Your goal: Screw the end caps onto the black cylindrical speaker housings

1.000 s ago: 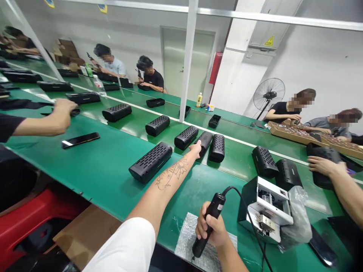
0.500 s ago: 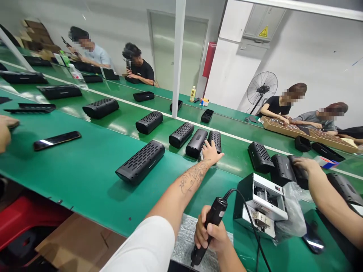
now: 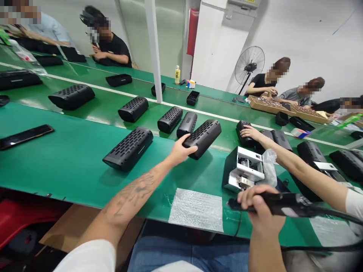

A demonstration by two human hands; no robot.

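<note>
My left hand (image 3: 180, 152) grips the near end of a black perforated speaker housing (image 3: 204, 138), holding it tilted above the green bench. Lower right, my right hand (image 3: 263, 211) is wrapped around a black corded electric screwdriver (image 3: 289, 204), its tip pointing left. Below and between my hands lies a silvery bubble-wrap sheet (image 3: 197, 209). Another perforated housing (image 3: 129, 149) rests on the bench left of my left hand. Just behind the held piece sits a smoother black housing (image 3: 187, 124).
A white-and-black screw feeder (image 3: 244, 168) stands near my right hand. A co-worker's hand (image 3: 251, 133) touches a housing beyond it. Several housings line the green belt (image 3: 104, 113). A phone (image 3: 27, 136) lies at left; a white post (image 3: 153, 53) rises behind.
My left hand has taken the speaker housing off the belt and brought it nearer. My right hand has moved right, turning the screwdriver from upright to nearly level. The whole view has shifted.
</note>
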